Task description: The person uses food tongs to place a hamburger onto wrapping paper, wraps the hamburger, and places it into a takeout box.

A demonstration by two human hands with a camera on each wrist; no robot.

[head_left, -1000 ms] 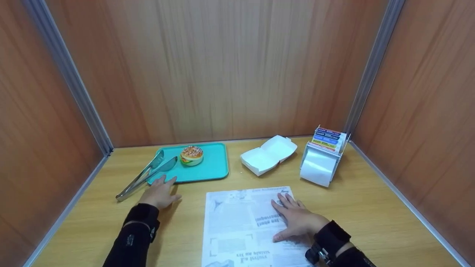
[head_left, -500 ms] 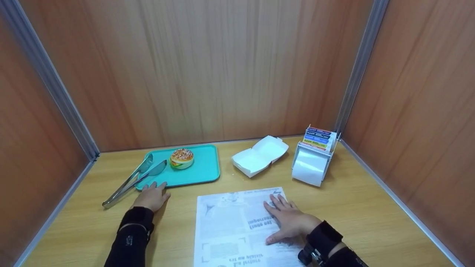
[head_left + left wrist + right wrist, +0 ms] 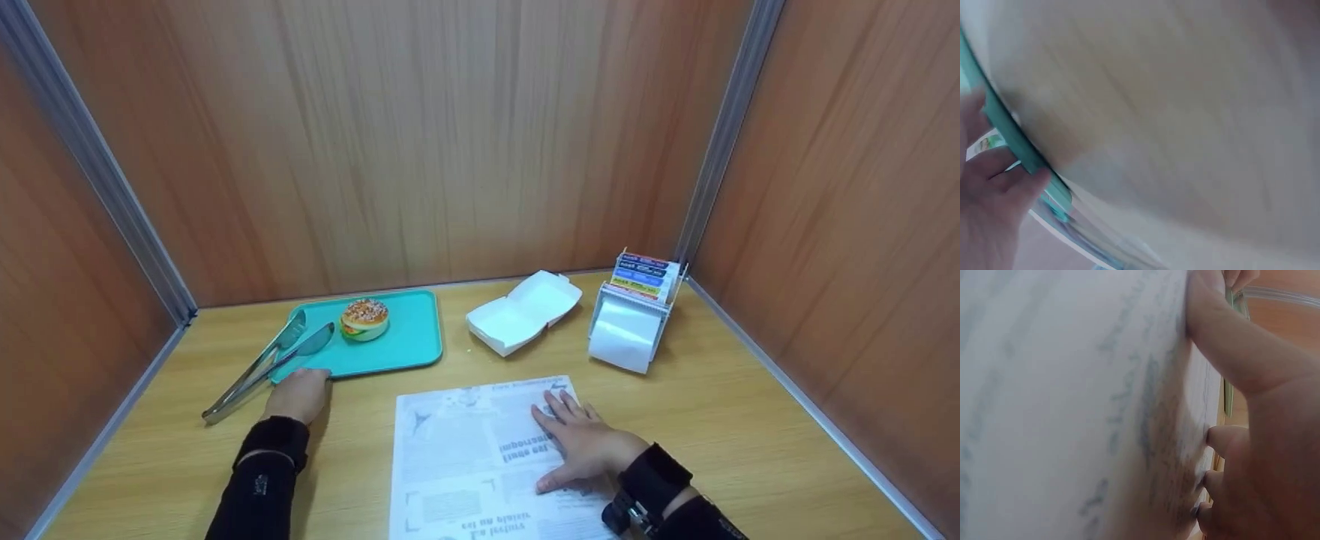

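My left hand (image 3: 298, 394) grips the near edge of a turquoise tray (image 3: 414, 330), close to its left corner. In the left wrist view, fingers and thumb sit around the tray rim (image 3: 1013, 140). On the tray stands a sesame-topped hamburger (image 3: 365, 320). Metal tongs (image 3: 247, 381) lie across the tray's left side, with their handle end out over the table. My right hand (image 3: 589, 444) rests spread on a sheet of newsprint-patterned paper (image 3: 450, 457); the right wrist view has its fingertips against the paper (image 3: 1061, 410).
Behind the paper sits an opened white cardboard box (image 3: 525, 311). Right of it stands a label dispenser (image 3: 634, 319) with a white roll and coloured strips. Wood-grain panels (image 3: 465, 150) enclose the table at the back and both sides.
My left fingers have gone from lying extended at the tray's near edge to curling round it. The right hand stays on the paper. The head view has shifted slightly.
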